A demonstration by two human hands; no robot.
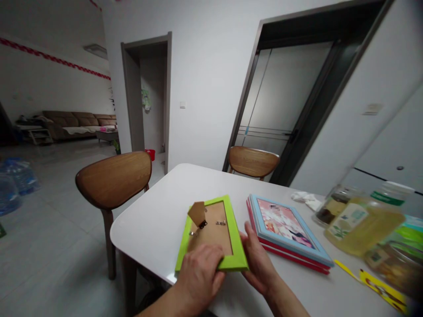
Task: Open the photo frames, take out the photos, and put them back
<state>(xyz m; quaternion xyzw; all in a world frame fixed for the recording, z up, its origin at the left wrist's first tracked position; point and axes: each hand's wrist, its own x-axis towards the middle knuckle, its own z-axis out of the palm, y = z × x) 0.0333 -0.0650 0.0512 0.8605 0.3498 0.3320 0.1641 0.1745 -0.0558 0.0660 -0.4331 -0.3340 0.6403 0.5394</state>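
Observation:
A lime-green picture frame [236, 237] is held back side up over the near part of the white table. Its brown backing board shows small metal clips, and a brown stand flap [197, 214] sits near its far left part. My left hand [203, 268] is closed at the near edge, with curled fingers over the backing; the fingertips are partly hidden. Along the right edge, my right hand [259, 266] grips the frame from the side, some fingers hidden behind it. Just right of that hand lies a stack of frames, a light-blue picture frame [261, 229] on top and red ones below.
The white table [145, 220] carries a crumpled tissue [306, 199], a lidded jar [340, 204], a large bottle of yellow liquid [366, 224], another jar [396, 264] and a yellow item [381, 288] at the right. Wooden chairs [115, 180] stand at the left and far side.

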